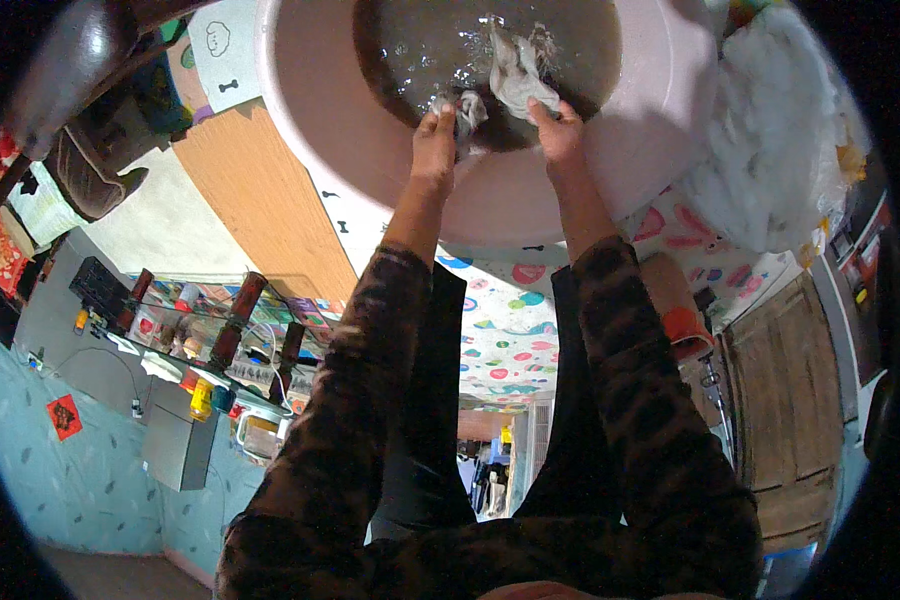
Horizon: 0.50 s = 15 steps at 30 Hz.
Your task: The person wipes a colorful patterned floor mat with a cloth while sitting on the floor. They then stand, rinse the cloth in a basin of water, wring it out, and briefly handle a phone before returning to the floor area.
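Observation:
A large pink plastic basin (667, 97) stands before me, holding murky brown water (427, 45). Over its near side, my left hand (433, 146) pinches a small bunched piece of wet, pale cloth (471, 111) between thumb and fingers. Close by on the right, my right hand (561, 135) grips the near end of a larger greyish-white wet cloth (511, 71). The far part of that cloth trails at the water's surface. Whether the two pieces join under the water cannot be seen.
Right of the basin lies a clear plastic bag with white fluffy filling (757, 142). An orange-red container (686, 330) is near my right forearm. A wood-grain board (259, 187) and a glass-shelved stand (195, 322) with several bottles are on the left. Patterned matting (506, 330) covers the floor.

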{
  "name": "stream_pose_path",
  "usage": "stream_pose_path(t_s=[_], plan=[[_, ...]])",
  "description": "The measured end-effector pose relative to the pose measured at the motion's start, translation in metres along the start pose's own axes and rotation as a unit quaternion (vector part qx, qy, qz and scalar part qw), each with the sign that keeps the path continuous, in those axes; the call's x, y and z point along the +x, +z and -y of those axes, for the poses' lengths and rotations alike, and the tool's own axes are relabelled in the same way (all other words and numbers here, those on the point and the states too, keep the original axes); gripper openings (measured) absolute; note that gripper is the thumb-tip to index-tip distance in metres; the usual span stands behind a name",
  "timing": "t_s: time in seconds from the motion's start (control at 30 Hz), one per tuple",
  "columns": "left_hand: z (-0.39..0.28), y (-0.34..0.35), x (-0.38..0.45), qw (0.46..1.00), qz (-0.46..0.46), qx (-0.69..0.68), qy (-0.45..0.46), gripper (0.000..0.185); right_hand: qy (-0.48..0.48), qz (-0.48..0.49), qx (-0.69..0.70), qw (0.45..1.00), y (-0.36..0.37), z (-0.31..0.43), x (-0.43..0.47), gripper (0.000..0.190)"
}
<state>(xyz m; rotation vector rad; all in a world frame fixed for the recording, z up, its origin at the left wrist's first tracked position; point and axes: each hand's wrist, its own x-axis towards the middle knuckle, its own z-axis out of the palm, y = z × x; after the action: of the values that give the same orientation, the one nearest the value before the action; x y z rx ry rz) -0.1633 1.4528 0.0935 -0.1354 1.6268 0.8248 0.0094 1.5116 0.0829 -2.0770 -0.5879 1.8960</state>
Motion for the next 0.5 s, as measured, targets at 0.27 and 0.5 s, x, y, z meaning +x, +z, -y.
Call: stream_pose_path(t_s=[0.27,0.5], plan=[[-0.014,0.015,-0.061,0.967,-0.046,0.165,0.186,0.018,-0.137,-0.003,0.009,0.991,0.02,-0.003,-0.034,0.017],[-0.023,0.02,-0.112,0.974,0.079,0.148,0.154,0.033,-0.145,0.276,0.083,0.947,0.016,0.015,-0.06,0.036]])
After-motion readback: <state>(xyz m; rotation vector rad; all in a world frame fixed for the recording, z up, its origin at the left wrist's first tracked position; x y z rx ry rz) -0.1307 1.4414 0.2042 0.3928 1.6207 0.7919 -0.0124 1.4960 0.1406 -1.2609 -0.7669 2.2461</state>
